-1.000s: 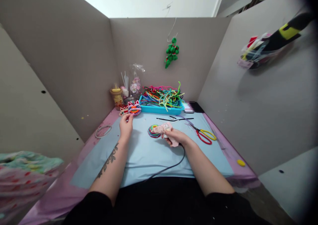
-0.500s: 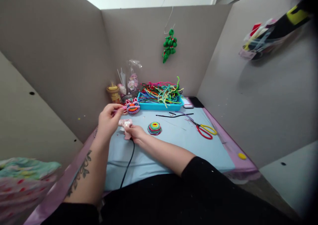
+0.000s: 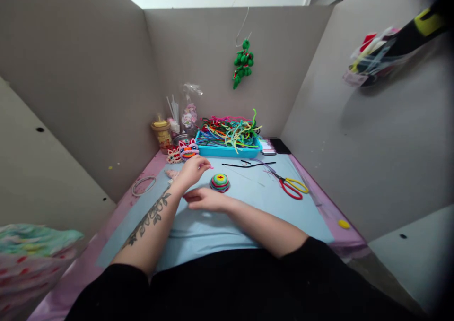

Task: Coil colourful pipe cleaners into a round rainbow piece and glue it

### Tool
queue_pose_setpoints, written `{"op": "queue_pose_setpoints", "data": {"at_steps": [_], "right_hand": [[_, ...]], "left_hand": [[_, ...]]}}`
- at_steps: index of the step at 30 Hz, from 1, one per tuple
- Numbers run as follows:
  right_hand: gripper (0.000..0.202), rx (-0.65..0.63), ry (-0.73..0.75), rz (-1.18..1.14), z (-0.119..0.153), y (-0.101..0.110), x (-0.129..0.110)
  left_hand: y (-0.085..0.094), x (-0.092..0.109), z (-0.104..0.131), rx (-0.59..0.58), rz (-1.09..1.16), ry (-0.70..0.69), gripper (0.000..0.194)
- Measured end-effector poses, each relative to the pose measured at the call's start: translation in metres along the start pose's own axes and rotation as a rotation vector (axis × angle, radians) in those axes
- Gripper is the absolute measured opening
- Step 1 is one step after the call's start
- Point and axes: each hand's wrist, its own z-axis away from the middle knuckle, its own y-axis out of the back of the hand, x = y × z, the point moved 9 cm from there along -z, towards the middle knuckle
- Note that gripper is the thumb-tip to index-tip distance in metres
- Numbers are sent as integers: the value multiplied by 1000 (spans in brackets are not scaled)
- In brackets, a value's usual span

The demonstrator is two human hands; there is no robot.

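My left hand is over the table, thumb and fingers pinched on a small pink piece. Just right of and below that piece sits a striped round of wound colourful strands with a yellow top. My right hand hovers below my left one, fingers stretched leftward and holding nothing I can see. Partly hidden behind my left wrist lies a pink glue gun. Two small lion-head figures, one pink and purple and one red and white, stand beyond my left hand.
A blue tray heaped with colourful fuzzy stems is at the back. Scissors with red and yellow handles lie to the right, near black stems. A cup stands back left, a white ring lies at left, and partitions enclose the table.
My left hand has moved right with the pink piece, from beside the lion heads toward the striped round. My right hand has let go of the glue gun, which now lies farther left.
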Motion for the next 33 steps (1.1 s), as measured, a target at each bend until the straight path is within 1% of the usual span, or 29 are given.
{"op": "queue_pose_setpoints", "data": {"at_steps": [1, 2, 3, 4, 6, 7, 8, 9, 10, 14, 18, 23, 29, 33], "right_hand": [[20, -76, -18, 132, 19, 10, -2], [19, -91, -35, 218, 36, 27, -5], [22, -32, -47, 255, 49, 51, -8], [25, 72, -32, 278, 58, 76, -12], [26, 389, 63, 334, 74, 129, -22], [25, 517, 108, 369, 80, 147, -23], [24, 612, 132, 405, 83, 159, -21], [23, 655, 145, 443, 83, 164, -17], [21, 660, 163, 494, 81, 164, -14], [18, 610, 266, 684, 74, 147, -13], [27, 607, 323, 767, 79, 141, -18], [34, 546, 410, 857, 79, 137, -19], [46, 459, 410, 983, 72, 130, -9], [50, 444, 392, 1018, 70, 130, -4]], "left_hand": [[-7, -1, 1, -11, 12, 1, 17], [-15, -1, 2, -25, 29, -9, 17], [-23, 0, 3, -35, 46, -20, 16], [-30, 1, 5, -49, 60, -32, 14], [-40, 2, 7, -52, 77, -45, 13], [-44, 2, 9, -56, 78, -55, 13], [-46, 2, 10, -61, 73, -66, 12], [-48, 2, 11, -70, 64, -78, 13], [-50, 2, 12, -82, 51, -91, 13], [-57, 1, 13, -117, -9, -129, 14], [-62, 4, 11, -114, -17, -157, 15], [-64, 4, 10, -116, -13, -158, 16], [-65, 2, 10, -116, -20, -150, 15], [-65, 2, 10, -111, -12, -167, 15]]}}
